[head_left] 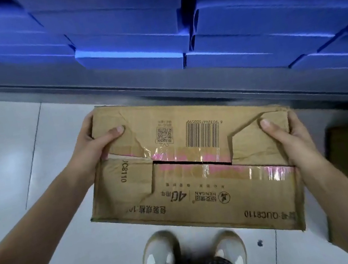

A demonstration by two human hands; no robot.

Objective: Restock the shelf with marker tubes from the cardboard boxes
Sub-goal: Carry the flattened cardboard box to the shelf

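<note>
cardboard box (192,170) (taped shut) held above pale tiled floor (11,146).

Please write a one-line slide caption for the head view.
Both hands, left and right, grip a taped cardboard box by its ends above the tiled floor, before stacked blue boxes.

We hold both bare forearms out in front of us, angled inward from the lower corners of the view; our left hand (93,144) grips the far left corner of the cardboard box (193,174), thumb (115,132) lying across its top, fingers wrapped out of sight round the side; our right hand (290,136) grips the far right corner the same way, thumb pressing on the top flap; both wrists are bent slightly inward.
</note>
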